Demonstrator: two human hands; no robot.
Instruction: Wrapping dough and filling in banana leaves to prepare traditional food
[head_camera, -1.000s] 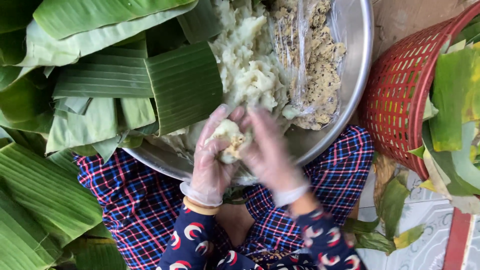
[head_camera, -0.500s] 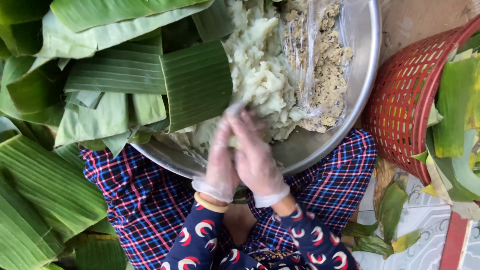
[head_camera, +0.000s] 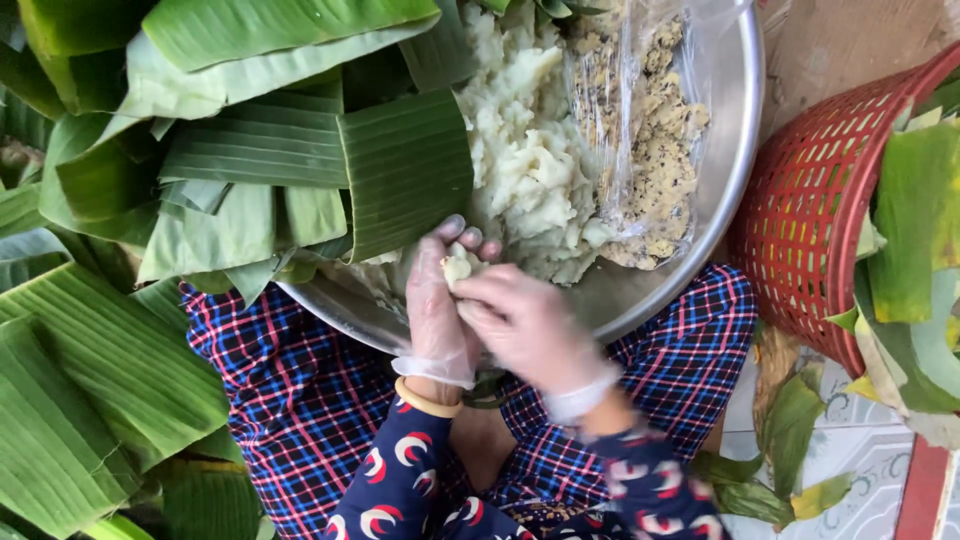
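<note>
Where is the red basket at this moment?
In the head view the red basket sits at the right edge, right beside the metal bowl, with green leaves inside it.

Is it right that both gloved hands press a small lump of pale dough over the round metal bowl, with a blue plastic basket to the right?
Not quite: the head view shows the plastic basket is red, not blue. Otherwise correct: the left hand and right hand, both gloved, press a small lump of pale dough over the round metal bowl.
</note>
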